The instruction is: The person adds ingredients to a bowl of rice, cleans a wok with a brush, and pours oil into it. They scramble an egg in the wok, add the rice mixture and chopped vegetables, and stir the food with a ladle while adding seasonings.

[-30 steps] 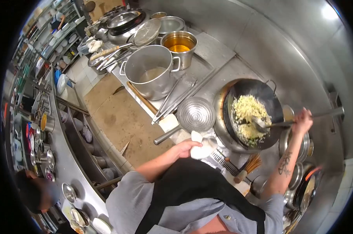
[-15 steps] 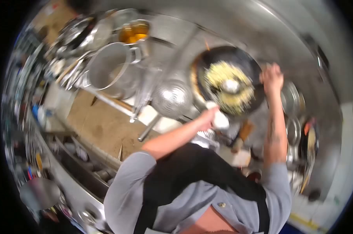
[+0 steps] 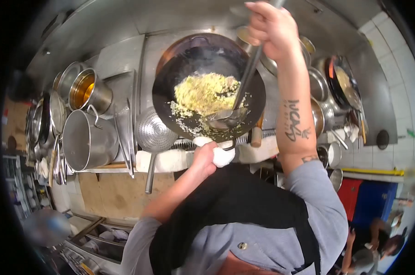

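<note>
A dark wok stands in the middle of the view, tilted a little toward me. Yellow fried rice is heaped in it, blurred by motion, with loose grains spread down the near side. My left hand is closed on a folded white cloth at the wok's near loop handle. High on the right, my right hand grips the long handle of a ladle. The ladle's bowl rests low in the wok, beside the rice. Steam rises over the food.
To the left are a perforated skimmer, a large pot and a pot of amber liquid. A wooden-handled tool lies right of the wok. Pans and lids line the right side. Another person is at lower right.
My right hand has risen, and the ladle's bowl has moved from the middle of the rice to its near edge. My left hand stays at the wok handle. The whole view has turned.
</note>
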A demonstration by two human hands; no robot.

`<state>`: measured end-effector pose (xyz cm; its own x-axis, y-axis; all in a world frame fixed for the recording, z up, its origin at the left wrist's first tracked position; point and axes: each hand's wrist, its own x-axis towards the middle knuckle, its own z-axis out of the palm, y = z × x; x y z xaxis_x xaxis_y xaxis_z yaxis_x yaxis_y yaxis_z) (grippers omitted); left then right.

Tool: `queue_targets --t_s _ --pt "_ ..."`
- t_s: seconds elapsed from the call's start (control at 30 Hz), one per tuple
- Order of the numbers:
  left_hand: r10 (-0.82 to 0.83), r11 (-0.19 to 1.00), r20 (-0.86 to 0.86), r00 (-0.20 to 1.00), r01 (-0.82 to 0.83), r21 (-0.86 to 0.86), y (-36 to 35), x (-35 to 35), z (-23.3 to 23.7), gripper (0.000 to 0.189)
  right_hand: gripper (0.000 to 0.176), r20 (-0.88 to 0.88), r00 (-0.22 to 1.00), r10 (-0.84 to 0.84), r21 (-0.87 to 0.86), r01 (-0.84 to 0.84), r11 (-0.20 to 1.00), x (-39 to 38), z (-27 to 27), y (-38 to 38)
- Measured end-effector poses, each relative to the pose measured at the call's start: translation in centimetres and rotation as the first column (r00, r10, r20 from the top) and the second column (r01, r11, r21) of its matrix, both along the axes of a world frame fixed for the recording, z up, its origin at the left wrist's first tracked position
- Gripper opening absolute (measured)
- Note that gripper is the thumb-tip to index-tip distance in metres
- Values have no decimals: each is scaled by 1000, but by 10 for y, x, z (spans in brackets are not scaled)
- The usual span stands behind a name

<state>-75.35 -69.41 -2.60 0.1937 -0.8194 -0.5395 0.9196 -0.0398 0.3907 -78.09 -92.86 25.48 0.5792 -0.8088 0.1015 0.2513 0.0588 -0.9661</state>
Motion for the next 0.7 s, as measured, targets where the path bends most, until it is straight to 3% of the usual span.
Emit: queue_targets --t_s 0.07,0.1,0.13,0.2,0.23,0.3,0.33,0.37,0.4,0.43,0.47,0.53,0.57,0.6,0.67,0.7 --pt "-114 946 -38 993 120 302 -14 7 9 32 37 -42 998 -50 48 52 997 22 -32 1" --pt "-104 937 -38 994 111 332 -33 17 30 27 33 5 992 -125 -6 125 992 35 -53 -9" --pt "-146 931 -19 989 144 335 -53 31 6 25 29 16 981 -194 -23 194 981 44 -72 -23" --pt "-293 950 93 952 278 144 -62 61 -40 27 31 142 967 -213 -37 220 975 54 -118 -46" --pt "-293 939 187 938 245 243 -47 47 -23 30 31 181 965 -189 -67 204 977 48 -125 -49" --pt "-259 933 98 961 222 282 0 8 13 30 29 205 967 -150 -121 177 977 31 -114 -49" --pt "-221 962 98 970 201 182 31 0 -33 28 27 199 971 -135 -151 167 974 23 -89 -44" --pt "-189 979 158 969 172 113 31 -4 -24 25 26 236 972 2 -105 23 994 16 -70 -42" --pt "-147 989 199 969 139 54 35 -12 -7 22 28 220 975 18 -84 0 996 13 -51 -37" --pt "-134 946 81 988 103 308 22 -5 16 20 29 74 992 -97 -106 105 989 13 -36 -26" --pt "-138 940 86 987 103 326 2 6 19 21 30 -63 977 -204 -154 193 969 17 -27 -17" --pt "-191 934 155 969 131 331 -51 32 21 26 31 -116 969 -220 -167 199 966 36 -59 -25" --pt "-239 931 195 951 167 323 -69 51 -6 28 29 -50 976 -210 -198 196 960 32 -72 -22" --pt "-302 950 162 939 282 133 -68 60 -20 29 30 5 976 -218 -354 205 912 40 -112 -38" --pt "-265 956 181 947 233 178 -45 51 -45 27 31 23 986 -166 -585 148 798 11 -143 -35" --pt "-166 947 175 971 107 303 -19 19 -6 25 31 23 993 -112 -600 103 794 -8 -152 -30"
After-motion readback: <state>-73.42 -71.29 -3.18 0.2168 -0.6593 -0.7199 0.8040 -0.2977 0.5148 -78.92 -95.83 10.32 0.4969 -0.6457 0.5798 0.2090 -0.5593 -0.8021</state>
